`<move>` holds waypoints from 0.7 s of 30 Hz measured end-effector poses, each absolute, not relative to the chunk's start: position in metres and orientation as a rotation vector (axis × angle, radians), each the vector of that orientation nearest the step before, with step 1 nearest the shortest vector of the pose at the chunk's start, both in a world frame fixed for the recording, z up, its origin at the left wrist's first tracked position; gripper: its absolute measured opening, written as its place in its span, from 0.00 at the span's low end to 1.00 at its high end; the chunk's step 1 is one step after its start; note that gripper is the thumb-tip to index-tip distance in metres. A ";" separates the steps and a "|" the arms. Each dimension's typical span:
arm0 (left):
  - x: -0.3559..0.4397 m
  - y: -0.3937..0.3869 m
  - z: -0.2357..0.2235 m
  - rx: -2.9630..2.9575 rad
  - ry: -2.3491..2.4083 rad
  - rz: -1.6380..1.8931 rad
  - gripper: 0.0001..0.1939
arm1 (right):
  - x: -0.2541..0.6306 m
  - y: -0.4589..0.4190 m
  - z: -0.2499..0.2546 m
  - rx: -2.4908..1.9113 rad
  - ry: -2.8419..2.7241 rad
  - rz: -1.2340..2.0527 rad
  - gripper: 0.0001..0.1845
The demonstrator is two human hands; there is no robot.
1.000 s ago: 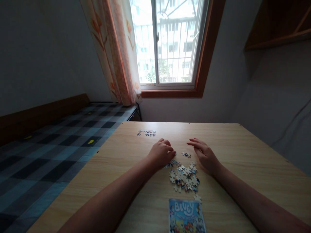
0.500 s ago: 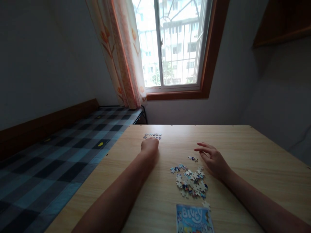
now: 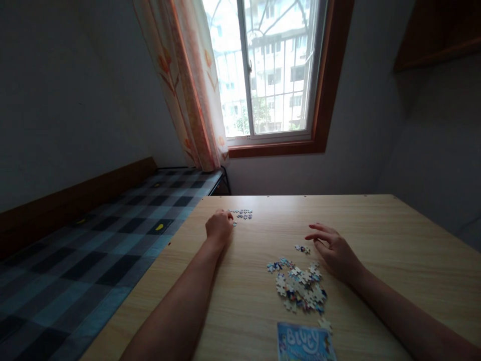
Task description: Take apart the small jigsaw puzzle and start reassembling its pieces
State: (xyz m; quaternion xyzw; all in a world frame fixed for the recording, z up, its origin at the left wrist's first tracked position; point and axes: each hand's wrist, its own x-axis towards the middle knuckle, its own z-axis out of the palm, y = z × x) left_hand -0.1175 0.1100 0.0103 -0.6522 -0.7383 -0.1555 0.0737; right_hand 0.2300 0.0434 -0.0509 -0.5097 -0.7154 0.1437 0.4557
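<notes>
My left hand (image 3: 219,225) is at the far left of the table, its fingers closed together. A small jigsaw puzzle piece (image 3: 235,224) shows at its fingertips, low on the tabletop. Just beyond lie the laid-out puzzle pieces (image 3: 245,214) in short rows, their left end partly hidden by this hand. My right hand (image 3: 336,250) rests on the table at the right, fingers stretched and apart, holding nothing. A few loose pieces (image 3: 302,248) lie close to its fingertips. The heap of puzzle pieces (image 3: 302,288), many with pale backs up, lies between my forearms.
A blue picture card or box lettered "Bluey" (image 3: 306,343) lies at the near edge of view, with a single piece (image 3: 325,325) by its corner. Left of the wooden table (image 3: 394,240) is a bed with a checked cover (image 3: 124,240). A window (image 3: 278,75) is behind.
My left hand has moved from beside the heap to the far left, by the laid-out pieces. My right hand keeps nearly the same pose. The view has shifted slightly.
</notes>
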 end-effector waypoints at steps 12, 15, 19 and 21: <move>-0.117 0.112 0.003 -2.013 -2.167 -0.426 0.14 | 0.234 0.044 -0.055 -1.306 -1.793 0.345 0.16; -0.120 0.115 0.000 -1.986 -2.173 -0.460 0.14 | 0.234 0.044 -0.054 -1.310 -1.794 0.351 0.16; -0.123 0.118 -0.005 -1.978 -2.159 -0.449 0.14 | 0.233 0.044 -0.053 -1.322 -1.787 0.359 0.15; -0.123 0.119 -0.008 -1.987 -2.138 -0.434 0.14 | 0.233 0.044 -0.053 -1.331 -1.789 0.357 0.15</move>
